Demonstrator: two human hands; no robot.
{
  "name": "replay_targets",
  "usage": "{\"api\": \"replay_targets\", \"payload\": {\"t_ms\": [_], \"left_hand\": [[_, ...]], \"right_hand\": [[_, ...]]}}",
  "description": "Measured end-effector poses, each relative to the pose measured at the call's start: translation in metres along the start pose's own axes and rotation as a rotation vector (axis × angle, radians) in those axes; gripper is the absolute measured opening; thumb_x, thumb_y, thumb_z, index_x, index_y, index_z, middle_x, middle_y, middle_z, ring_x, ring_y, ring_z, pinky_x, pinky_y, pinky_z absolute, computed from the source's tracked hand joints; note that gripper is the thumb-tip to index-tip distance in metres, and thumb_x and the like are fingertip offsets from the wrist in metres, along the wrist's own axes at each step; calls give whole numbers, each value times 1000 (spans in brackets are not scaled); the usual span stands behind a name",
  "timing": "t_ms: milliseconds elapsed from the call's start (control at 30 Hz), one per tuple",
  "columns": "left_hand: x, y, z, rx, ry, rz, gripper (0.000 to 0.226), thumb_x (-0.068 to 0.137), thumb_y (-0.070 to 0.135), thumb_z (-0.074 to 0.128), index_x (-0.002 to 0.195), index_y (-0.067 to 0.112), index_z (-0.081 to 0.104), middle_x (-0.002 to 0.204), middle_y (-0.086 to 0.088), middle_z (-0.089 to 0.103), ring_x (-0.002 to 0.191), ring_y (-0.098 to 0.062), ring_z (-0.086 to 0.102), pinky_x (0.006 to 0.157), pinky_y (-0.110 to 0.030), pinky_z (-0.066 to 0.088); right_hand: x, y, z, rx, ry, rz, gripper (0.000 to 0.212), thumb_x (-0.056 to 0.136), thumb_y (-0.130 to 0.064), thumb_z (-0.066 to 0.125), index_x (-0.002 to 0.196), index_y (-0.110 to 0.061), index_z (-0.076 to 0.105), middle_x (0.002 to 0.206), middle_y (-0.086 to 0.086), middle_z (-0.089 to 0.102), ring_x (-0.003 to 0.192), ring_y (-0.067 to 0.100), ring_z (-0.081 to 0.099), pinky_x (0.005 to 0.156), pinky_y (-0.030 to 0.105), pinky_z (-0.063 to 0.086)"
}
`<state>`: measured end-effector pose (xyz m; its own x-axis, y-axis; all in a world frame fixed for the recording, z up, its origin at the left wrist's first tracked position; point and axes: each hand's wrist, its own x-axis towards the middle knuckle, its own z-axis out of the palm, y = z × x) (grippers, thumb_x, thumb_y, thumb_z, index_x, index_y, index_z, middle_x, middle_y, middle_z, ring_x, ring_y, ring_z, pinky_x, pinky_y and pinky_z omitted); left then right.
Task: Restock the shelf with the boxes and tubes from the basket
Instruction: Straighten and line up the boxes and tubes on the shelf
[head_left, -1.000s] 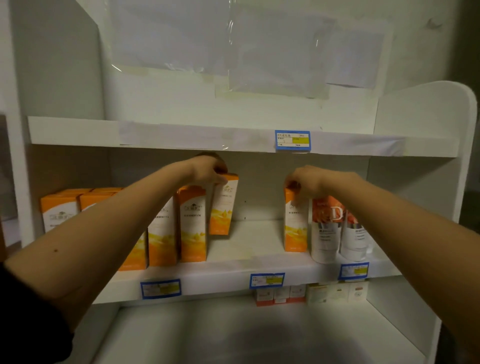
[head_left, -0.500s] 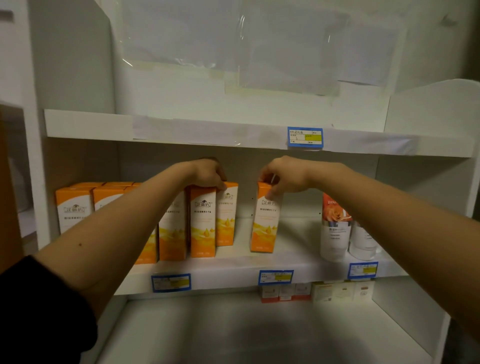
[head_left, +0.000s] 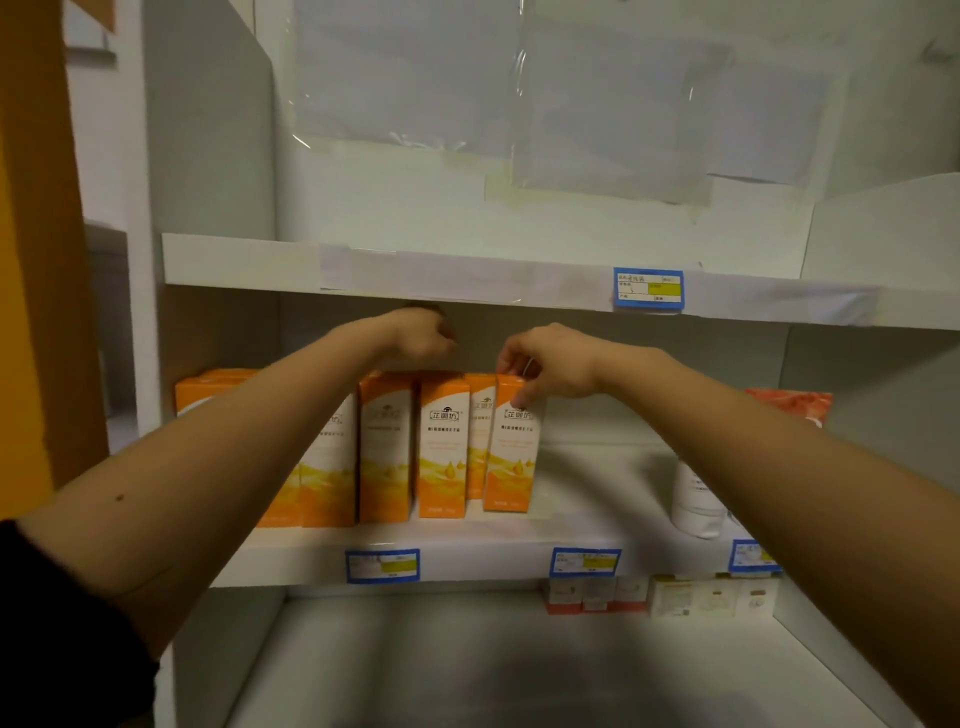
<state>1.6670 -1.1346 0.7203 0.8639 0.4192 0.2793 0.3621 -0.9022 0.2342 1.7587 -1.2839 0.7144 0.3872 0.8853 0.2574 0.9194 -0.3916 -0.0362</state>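
Now that the right hand (head_left: 550, 364) has slid its box (head_left: 511, 447) left along the shelf (head_left: 493, 558), away from the tubes (head_left: 696, 501), the box stands upright at the right end of the row (head_left: 387, 447), touching its neighbour. Thumb and fingers still pinch its top. Left hand (head_left: 421, 338) sits curled over the row's tops; can't tell if it grips anything. Box looks placed, so letting go is likely next. Basket not in view, remaining stock unknown.

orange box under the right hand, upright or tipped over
Upright, leaning slightly: the orange box stands on its base on the shelf, right hand pinching its top.
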Motion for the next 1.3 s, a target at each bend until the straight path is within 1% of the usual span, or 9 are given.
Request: {"api": "replay_targets", "payload": {"t_ms": [100,300,367,600,800,933,1100,1200,1300], "left_hand": [[-6,-13,-8,16,34,-13,38,94,26,44,127,9,55,134,-12,54,121,-27,50,98,-35,40],[-21,-35,-15,48,27,-32,38,95,29,45,123,7,56,118,-12,61,107,-26,56,86,-32,42],[-27,-42,-16,60,4,-37,40,96,31,43,126,7,55,116,-13,62,106,-27,57,89,-35,45],[-58,-73,-33,63,33,-88,42,100,22,35,137,5,43,140,-15,48,128,-30,46,106,-37,37],[-84,-98,-48,72,-8,-134,42,98,19,38,137,6,43,138,-15,50,125,-29,49,104,-37,40],[-94,-107,-56,131,-132,-131,49,92,24,52,136,8,41,131,-13,53,117,-28,55,99,-38,47],[-90,-112,-61,459,-234,-116,60,82,30,66,135,12,43,127,-8,55,115,-25,55,94,-32,45],[-84,-116,-62,598,-299,-137,61,78,34,70,131,13,45,124,-7,56,113,-25,55,99,-34,45],[-77,-118,-62,649,-341,-155,57,78,28,71,128,13,47,123,-7,57,109,-24,55,99,-35,46]], "right_hand": [[4,-6,4,23,13,-6,43,81,-18,69,121,-14,55,122,6,60,110,20,56,92,30,46],[8,-14,15,72,28,10,41,82,-16,67,121,-13,54,125,8,58,114,23,55,98,34,46],[7,-15,18,74,46,16,39,83,-17,66,121,-13,55,126,8,58,116,23,55,100,36,46],[-1,-17,20,-6,116,31,48,83,-29,65,128,-18,50,126,5,49,117,23,48,98,37,45],[2,-44,12,21,202,-58,52,85,-30,61,133,-18,46,134,4,49,121,19,47,99,35,43],[14,-80,13,73,105,-169,64,82,-32,65,138,-18,38,141,3,43,128,18,41,105,33,38],[39,-116,17,21,-39,-142,86,76,-50,66,145,-16,26,150,5,33,138,24,29,114,43,29],[53,-130,17,-24,-93,-90,93,73,-54,66,146,-15,24,151,5,33,138,27,32,113,45,30],[62,-137,18,-18,-174,-22,90,72,-52,69,144,-14,29,147,6,39,131,27,42,107,42,39]]}}
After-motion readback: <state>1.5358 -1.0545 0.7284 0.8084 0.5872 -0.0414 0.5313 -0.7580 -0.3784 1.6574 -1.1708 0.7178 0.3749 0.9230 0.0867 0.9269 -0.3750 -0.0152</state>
